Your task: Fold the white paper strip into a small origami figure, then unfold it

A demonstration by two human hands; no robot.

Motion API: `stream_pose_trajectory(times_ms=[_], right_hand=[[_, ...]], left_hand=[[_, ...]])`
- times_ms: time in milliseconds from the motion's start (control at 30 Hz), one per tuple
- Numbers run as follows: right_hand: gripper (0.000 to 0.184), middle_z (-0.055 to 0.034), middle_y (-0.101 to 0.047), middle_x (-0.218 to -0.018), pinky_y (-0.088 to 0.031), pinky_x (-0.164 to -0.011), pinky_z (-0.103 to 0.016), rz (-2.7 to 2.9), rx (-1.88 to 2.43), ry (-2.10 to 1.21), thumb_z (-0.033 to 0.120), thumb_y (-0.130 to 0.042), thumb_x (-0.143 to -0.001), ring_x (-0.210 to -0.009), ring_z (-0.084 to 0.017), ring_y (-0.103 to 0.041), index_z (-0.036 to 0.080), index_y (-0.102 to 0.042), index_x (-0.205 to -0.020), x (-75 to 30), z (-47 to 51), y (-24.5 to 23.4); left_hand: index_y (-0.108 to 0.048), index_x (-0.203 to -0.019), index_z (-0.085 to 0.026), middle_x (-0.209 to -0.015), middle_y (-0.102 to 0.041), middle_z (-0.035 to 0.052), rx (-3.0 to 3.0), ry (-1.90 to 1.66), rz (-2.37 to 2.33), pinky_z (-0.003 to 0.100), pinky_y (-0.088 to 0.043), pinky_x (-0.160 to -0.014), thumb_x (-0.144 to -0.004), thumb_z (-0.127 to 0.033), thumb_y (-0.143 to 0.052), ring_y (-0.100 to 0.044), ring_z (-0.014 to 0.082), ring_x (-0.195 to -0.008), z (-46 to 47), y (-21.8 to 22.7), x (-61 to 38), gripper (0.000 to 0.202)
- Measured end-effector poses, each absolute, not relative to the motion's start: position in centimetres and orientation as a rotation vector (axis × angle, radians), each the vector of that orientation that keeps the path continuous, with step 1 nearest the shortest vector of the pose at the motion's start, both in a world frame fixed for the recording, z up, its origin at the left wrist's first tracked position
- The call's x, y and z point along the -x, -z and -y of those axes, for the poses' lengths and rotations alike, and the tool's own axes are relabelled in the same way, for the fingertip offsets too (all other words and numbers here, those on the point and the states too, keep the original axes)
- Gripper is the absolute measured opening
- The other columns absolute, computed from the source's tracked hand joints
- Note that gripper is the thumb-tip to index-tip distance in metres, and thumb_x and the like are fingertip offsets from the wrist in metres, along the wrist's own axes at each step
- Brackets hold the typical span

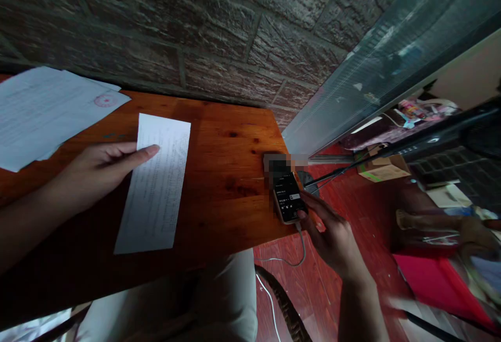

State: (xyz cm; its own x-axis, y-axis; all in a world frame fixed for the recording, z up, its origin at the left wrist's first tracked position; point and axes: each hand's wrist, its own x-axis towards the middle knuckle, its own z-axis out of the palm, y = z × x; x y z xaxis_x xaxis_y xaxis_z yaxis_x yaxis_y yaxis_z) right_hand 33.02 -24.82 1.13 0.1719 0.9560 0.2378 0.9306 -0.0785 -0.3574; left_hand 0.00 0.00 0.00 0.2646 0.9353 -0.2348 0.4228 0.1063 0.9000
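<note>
My left hand (pixel 113 162) pinches a long white printed sheet of paper (pixel 158 190) near its upper left edge, thumb on top. The sheet is over the wooden table and covered in small columns of print. At the table's right edge my right hand (pixel 331 230) is closed on the side of a smartphone (pixel 286 198), with the thumb by the lower right corner of its screen. The screen is lit and dark-themed, and its upper part is blurred out. From the phone's lower end runs a white cable (pixel 302 248).
Several papers (pixel 47 112), one with a red round stamp, lie on the left of the wooden table (pixel 227 175). A stone-patterned wall (pixel 219 34) rises behind it. To the right are a black pole (pixel 371 154), a cardboard box (pixel 383 167) and a red floor (pixel 352 196).
</note>
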Motion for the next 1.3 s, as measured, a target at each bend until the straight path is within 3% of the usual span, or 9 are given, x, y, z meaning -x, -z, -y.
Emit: stream_pose_trajectory(times_ms=[300,500,633,800,900,1067,1167,1300], right_hand=[[0.034,-0.0106,-0.066,-0.130,-0.056,-0.100,-0.042,1.774,2.040,-0.078,0.029,-0.055,-0.096,-0.119,-0.024,-0.065,0.022,-0.060,-0.128,-32.8,25.1,-1.1],[0.025,-0.0083,-0.070,-0.123,-0.054,-0.101,-0.043,1.604,2.048,0.063,0.032,-0.058,-0.094,-0.113,-0.024,-0.067,0.025,-0.068,-0.116,-30.2,23.3,-2.4],[0.027,-0.0076,-0.072,-0.119,-0.054,-0.099,-0.039,1.630,1.852,-0.152,0.034,-0.062,-0.092,-0.110,-0.022,-0.068,0.024,-0.067,-0.117,-25.7,18.9,-2.8],[0.050,-0.0120,-0.070,-0.121,-0.057,-0.088,-0.037,1.465,1.612,-0.636,0.048,-0.067,-0.085,-0.104,-0.024,-0.070,0.019,-0.063,-0.125,-20.8,9.1,-1.4],[0.042,-0.0071,-0.075,-0.104,-0.056,-0.082,-0.033,1.431,1.385,-0.958,0.052,-0.066,-0.084,-0.092,-0.020,-0.070,0.018,-0.070,-0.108,-18.6,3.3,-0.7],[0.037,-0.0027,-0.075,-0.088,-0.052,-0.078,-0.031,1.346,1.223,-0.962,0.054,-0.069,-0.079,-0.081,-0.018,-0.067,0.018,-0.073,-0.086,-16.8,-0.4,0.7],[0.036,-0.0031,-0.075,-0.086,-0.051,-0.076,-0.031,1.261,1.238,-0.948,0.053,-0.071,-0.077,-0.078,-0.018,-0.066,0.018,-0.074,-0.085,-17.1,0.1,1.2],[0.036,-0.0043,-0.076,-0.087,-0.051,-0.075,-0.031,1.227,1.259,-1.034,0.052,-0.072,-0.076,-0.076,-0.018,-0.065,0.018,-0.074,-0.086,-17.6,1.0,1.3]], left_hand=[[-0.073,-0.080,-0.020,-0.078,-0.074,-0.0022,-1.473,-0.643,-1.310,0.040,-0.053,-0.087,-0.056,-0.070,-0.068,-0.065,0.0211,-0.077,0.2,-0.2,-0.1,0.056],[-0.074,-0.084,-0.021,-0.081,-0.075,-0.0016,-1.440,-0.648,-1.201,0.037,-0.050,-0.088,-0.060,-0.068,-0.072,-0.064,0.0202,-0.078,-0.2,0.8,0.5,0.053],[-0.075,-0.091,-0.019,-0.086,-0.076,0.0007,-1.448,-0.719,-1.082,0.032,-0.048,-0.084,-0.073,-0.059,-0.071,-0.064,0.0194,-0.083,-0.5,1.7,0.9,0.044],[-0.074,-0.084,-0.018,-0.081,-0.075,0.0014,-1.332,-0.818,-0.871,0.027,-0.047,-0.070,-0.077,-0.052,-0.073,-0.063,0.0164,-0.072,-0.7,1.7,0.8,0.035],[-0.075,-0.087,-0.018,-0.081,-0.075,0.0032,-1.323,-0.867,-0.825,0.028,-0.049,-0.072,-0.077,-0.054,-0.072,-0.065,0.0191,-0.077,-1.4,1.5,0.7,0.038],[-0.072,-0.083,-0.017,-0.077,-0.071,0.0016,-1.305,-0.914,-0.820,0.028,-0.049,-0.071,-0.076,-0.058,-0.070,-0.063,0.0181,-0.075,-2.8,1.8,1.1,0.041],[-0.067,-0.074,-0.018,-0.069,-0.065,-0.0012,-1.277,-0.933,-0.840,0.026,-0.047,-0.063,-0.075,-0.059,-0.070,-0.059,0.0149,-0.066,-3.1,2.0,1.0,0.041],[-0.066,-0.079,-0.019,-0.073,-0.068,0.0013,-1.253,-0.973,-0.820,0.028,-0.049,-0.066,-0.076,-0.061,-0.068,-0.063,0.0171,-0.070,-3.3,2.1,0.8,0.042]])
